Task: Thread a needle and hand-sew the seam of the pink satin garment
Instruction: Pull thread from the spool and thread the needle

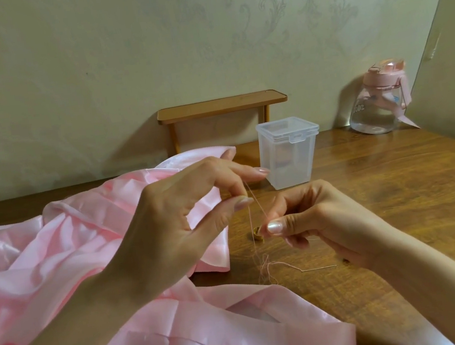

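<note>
Garment: pink satin garment (183, 335) lies rumpled across the near edge and left side of the wooden table (393, 180). We see no stitching under way on it.
Left hand: our left hand (170, 231) is raised over the fabric. Its thumb and a fingertip pinch the pink thread (256, 206), the other fingers spread.
Right hand: our right hand (312, 219), just beside and lower, pinches the same thread between thumb and forefinger, the rest curled in.
Needle: the needle (318, 268) lies flat on the bare wood near the right wrist. Thread trails to its left end in a loose tangle, so it looks already threaded, though the eye is too small to tell.
Step in hand: we judge this to be preparing the thread, likely knotting its tail, with sewing not yet begun.
Next move: it calls for a steady pull to set the knot without snagging the tangle, then picking up the needle and finding the seam.
Nearby: a small gold thimble (256, 233) sits behind the right thumb. A clear lidded box (290, 153), a wooden shelf (221, 105) and a water bottle (378, 102) stand along the far edge.
</note>
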`<state>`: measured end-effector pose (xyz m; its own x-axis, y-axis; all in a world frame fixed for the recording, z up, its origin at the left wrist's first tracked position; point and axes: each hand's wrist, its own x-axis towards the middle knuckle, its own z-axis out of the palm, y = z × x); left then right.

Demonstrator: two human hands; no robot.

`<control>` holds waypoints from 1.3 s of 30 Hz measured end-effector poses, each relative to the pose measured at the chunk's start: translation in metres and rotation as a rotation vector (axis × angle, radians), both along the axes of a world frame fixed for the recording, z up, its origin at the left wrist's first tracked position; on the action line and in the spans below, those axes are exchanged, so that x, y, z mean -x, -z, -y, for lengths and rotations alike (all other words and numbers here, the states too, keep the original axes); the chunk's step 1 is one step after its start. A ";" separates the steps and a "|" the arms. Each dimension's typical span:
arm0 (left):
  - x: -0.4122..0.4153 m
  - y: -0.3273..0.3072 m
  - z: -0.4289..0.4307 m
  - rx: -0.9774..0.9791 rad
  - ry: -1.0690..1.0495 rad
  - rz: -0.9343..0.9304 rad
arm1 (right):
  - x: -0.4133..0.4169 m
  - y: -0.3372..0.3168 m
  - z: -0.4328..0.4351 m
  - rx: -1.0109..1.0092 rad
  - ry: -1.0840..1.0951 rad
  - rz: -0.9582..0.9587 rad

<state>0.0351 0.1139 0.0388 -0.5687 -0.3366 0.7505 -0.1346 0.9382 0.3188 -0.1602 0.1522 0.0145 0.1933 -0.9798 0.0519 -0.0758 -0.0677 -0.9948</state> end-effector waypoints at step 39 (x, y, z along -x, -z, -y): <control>0.003 -0.001 -0.007 -0.128 0.106 -0.013 | -0.020 -0.009 -0.014 -0.031 -0.120 0.355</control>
<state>0.0325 0.1205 0.0394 -0.5970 -0.3679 0.7129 -0.0318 0.8988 0.4372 -0.1407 0.1660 0.0230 0.2821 -0.9534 0.1069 0.2809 -0.0245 -0.9594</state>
